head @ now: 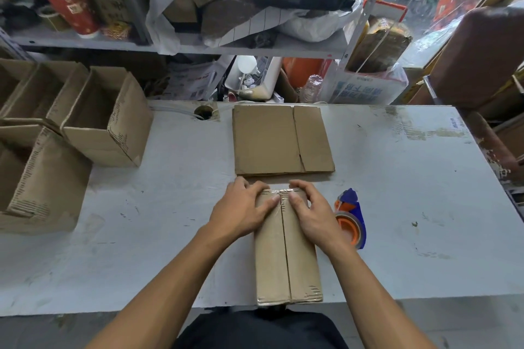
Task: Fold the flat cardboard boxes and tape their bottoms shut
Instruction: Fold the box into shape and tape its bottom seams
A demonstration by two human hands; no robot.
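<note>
Now, box: the folded box (286,249) stands bottom-up at the table's (397,207) near edge, brown corrugated card, its flap seam under shiny tape.
Left hand: the left hand (241,211) lies on the box's far left corner, fingers curled over the edge.
Right hand: the right hand (309,210) presses the far right corner likewise.
Flat box: a flat box (280,140) lies just beyond the folded box.
Tape dispenser: an orange-and-blue tape dispenser (351,218) sits just right of it.
Open room: bare scuffed grey tabletop lies farther right; finished open boxes (105,119) crowd the left.
</note>
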